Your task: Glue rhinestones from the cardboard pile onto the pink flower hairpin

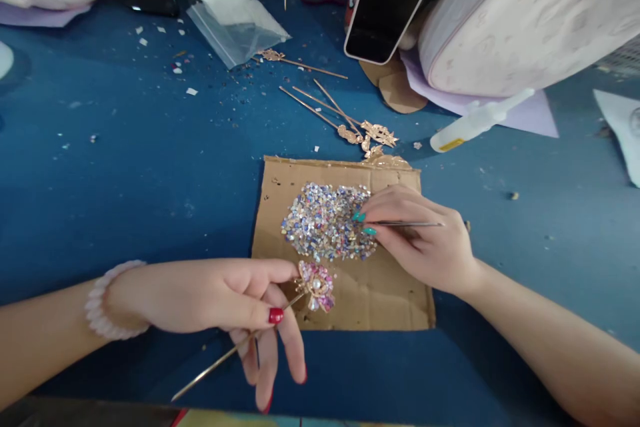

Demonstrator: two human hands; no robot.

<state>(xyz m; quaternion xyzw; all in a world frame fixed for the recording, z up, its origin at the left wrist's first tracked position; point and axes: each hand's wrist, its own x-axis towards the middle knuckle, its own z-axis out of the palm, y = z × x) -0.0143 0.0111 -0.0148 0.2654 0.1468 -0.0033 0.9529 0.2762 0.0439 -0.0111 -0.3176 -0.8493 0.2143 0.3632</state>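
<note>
My left hand (235, 300) pinches a gold hairpin (280, 317) near its flower-shaped head, which is set with pink and purple stones and rests over the front of a brown cardboard sheet (380, 300). My right hand (425, 240) grips thin metal tweezers (405, 223), with the fingertips at the right edge of a pile of small shiny multicoloured stones (325, 220) heaped on the cardboard. The tweezer tips are hidden behind my fingers.
Three bare gold hairpins (345, 121) lie on the blue table (125, 167) beyond the cardboard. A white glue bottle (475, 123) lies at the right, a dark phone (387, 0) leans behind, beside a pale pouch (525, 20). A plastic bag with tissue (230, 13) sits at the back.
</note>
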